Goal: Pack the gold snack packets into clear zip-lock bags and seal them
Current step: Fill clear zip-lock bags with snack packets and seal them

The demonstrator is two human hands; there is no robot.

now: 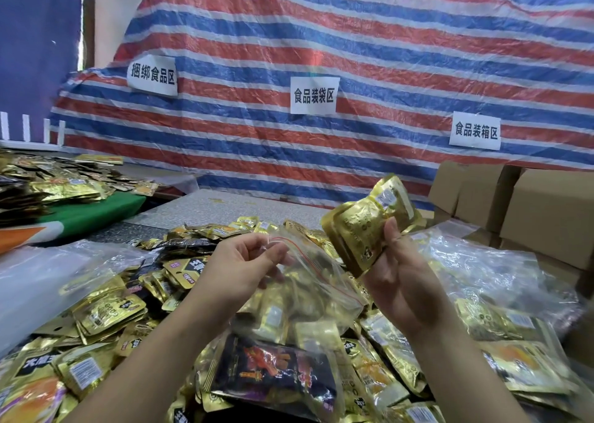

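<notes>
Heaped packets (106,313) are lying closest, gold ones mostly with a few dark ones mixed in, spreading across the table (205,209) under both forearms. Far off at the left, another pile (48,181) is sitting on a green cloth (96,210). Moving rightward, the left hand (239,263) is pinching the red-lined mouth of a clear zip bag (308,291), fingers curled onto the rim, the bag hanging over the heap with gold packets already showing through it. Just beside it, the right hand (397,273) is gripping a small stack of gold packets (369,226) upright, above the bag's mouth. Loose clear bags (501,271) are lying farther right, cardboard boxes (527,204) standing behind them.
</notes>
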